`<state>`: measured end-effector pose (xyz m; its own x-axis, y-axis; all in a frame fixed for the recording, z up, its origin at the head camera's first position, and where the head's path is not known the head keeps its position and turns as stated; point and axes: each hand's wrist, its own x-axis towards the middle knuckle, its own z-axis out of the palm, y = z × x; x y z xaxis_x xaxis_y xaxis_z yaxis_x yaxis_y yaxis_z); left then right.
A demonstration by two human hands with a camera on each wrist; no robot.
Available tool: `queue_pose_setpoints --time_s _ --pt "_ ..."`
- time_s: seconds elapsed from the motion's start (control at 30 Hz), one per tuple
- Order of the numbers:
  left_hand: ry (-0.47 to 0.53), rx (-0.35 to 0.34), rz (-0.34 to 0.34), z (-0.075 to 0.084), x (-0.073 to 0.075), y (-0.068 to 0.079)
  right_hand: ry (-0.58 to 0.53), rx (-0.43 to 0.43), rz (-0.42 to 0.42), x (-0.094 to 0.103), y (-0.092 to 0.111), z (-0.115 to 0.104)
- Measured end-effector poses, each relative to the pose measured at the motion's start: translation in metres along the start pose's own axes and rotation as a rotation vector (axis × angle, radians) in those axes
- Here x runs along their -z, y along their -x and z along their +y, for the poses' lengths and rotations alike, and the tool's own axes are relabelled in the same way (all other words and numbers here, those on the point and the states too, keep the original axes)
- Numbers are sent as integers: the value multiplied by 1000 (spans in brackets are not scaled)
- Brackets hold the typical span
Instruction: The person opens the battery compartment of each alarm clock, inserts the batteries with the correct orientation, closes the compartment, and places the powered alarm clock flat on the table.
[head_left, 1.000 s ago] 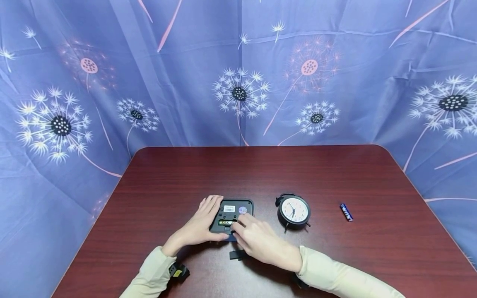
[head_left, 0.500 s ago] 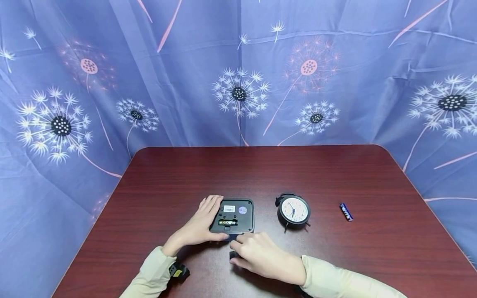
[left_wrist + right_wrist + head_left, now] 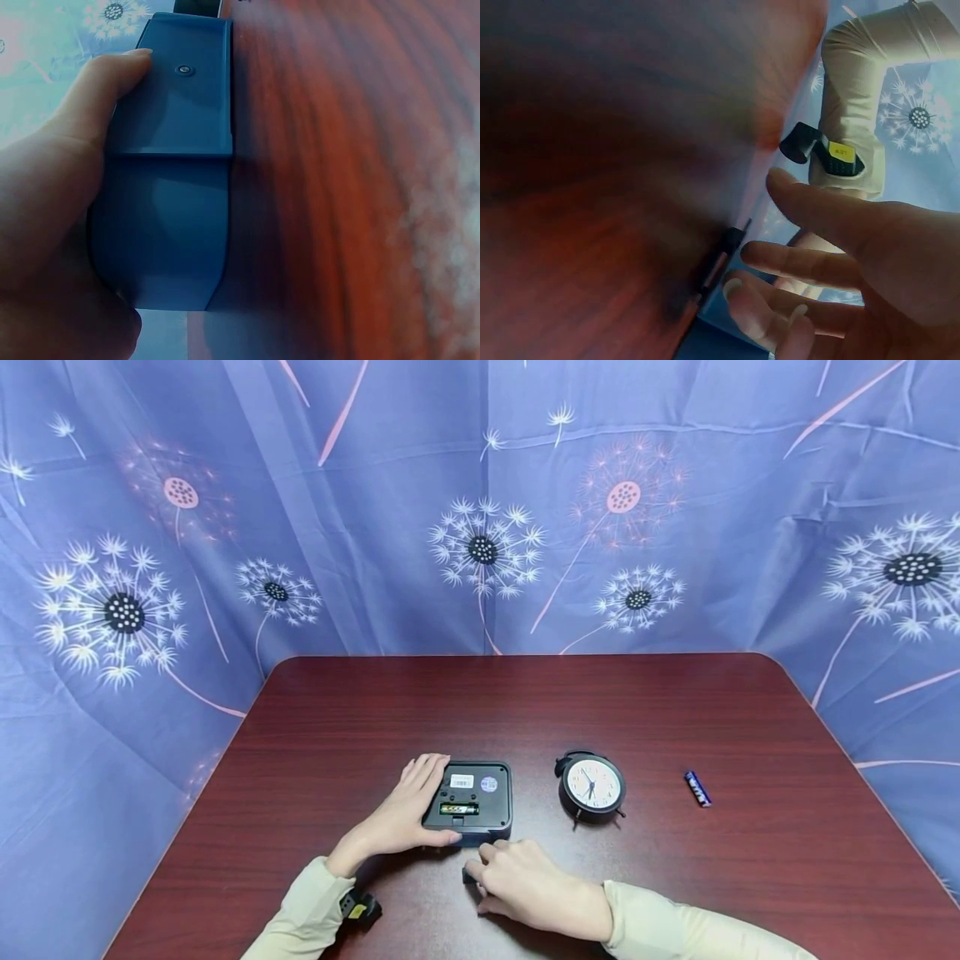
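A black, rounded-rectangular clock (image 3: 491, 810) lies with its back up, a battery (image 3: 458, 808) sitting in its uncovered compartment. My left hand (image 3: 401, 814) grips its left side, thumb along the near side and fingers at the far edge. In the left wrist view, the thumb presses against the clock's side (image 3: 169, 210). A small black battery cover (image 3: 468, 877) lies on the table just in front of the clock, partly hidden by my right hand (image 3: 532, 889). The right wrist view has this cover (image 3: 721, 261) beside the right fingertips, with thumb and fingers apart.
A round black alarm clock (image 3: 592, 783) with a white face stands to the right. Beyond it a blue battery (image 3: 697, 788) lies on the dark red table (image 3: 360, 710). A blue dandelion-patterned curtain (image 3: 375, 485) hangs behind the table and along its sides.
My right hand has drawn back from the clock's battery compartment toward the cover in front, and its thumb has come away from its fingers. My left hand stays put.
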<state>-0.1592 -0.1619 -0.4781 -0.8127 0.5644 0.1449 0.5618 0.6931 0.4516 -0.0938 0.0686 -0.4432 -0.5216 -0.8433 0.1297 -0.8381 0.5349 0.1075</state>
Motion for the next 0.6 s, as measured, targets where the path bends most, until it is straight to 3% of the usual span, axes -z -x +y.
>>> queue_pose_setpoints --time_s 0.13,0.43,0.6 --pt "5 2 -1 1 1 0 20 -11 -27 -2 0 -2" --pt "9 8 0 1 1 0 36 -4 54 -7 1 -3" --pt "9 10 -4 2 1 0 24 -5 46 -10 0 -1"
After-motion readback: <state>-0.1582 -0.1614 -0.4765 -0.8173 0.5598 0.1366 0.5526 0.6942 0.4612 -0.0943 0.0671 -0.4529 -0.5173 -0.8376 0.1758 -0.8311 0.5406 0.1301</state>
